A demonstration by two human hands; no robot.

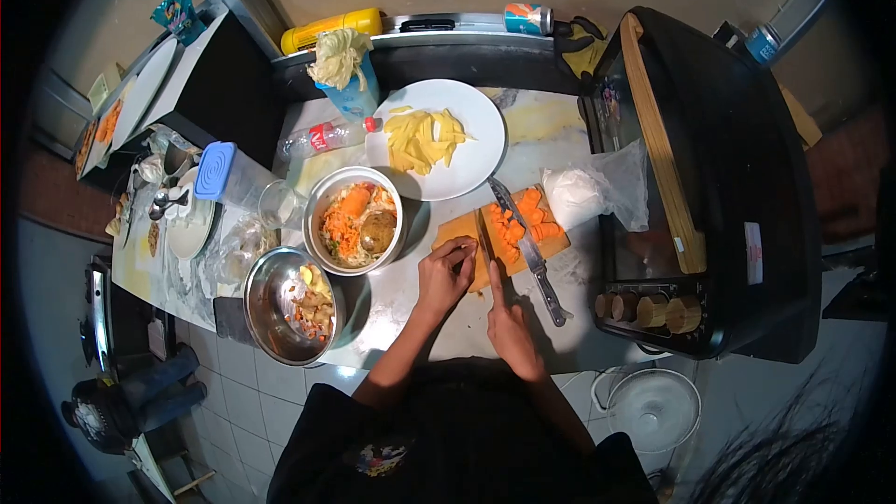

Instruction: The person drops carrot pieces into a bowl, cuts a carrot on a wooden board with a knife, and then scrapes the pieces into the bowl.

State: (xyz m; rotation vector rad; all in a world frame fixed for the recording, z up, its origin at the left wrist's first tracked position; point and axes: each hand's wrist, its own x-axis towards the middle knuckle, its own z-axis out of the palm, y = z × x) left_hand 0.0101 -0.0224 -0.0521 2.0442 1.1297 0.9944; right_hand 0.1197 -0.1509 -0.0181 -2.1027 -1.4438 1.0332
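On a wooden cutting board (455,231), my left hand (447,273) is closed, its fingertips pressed on something orange that they mostly hide, beside a knife blade. My right hand (509,325) grips that knife (486,241), index finger stretched along its back. A second, larger knife (532,257) with a dark handle lies across the board's right part. Around its blade are cut carrot pieces (535,212). Left of the board stands a white pot (399,235) holding shredded carrot, a whole orange piece and a brown round item.
Behind the board are a white plate (485,145) with yellow strips and a bag of white powder (574,194). A steel bowl (264,303) with peelings, a plastic bottle (322,137) and a blue-lidded container (231,177) stand left. A black oven (747,187) is right. Someone's legs (168,387) show lower left.
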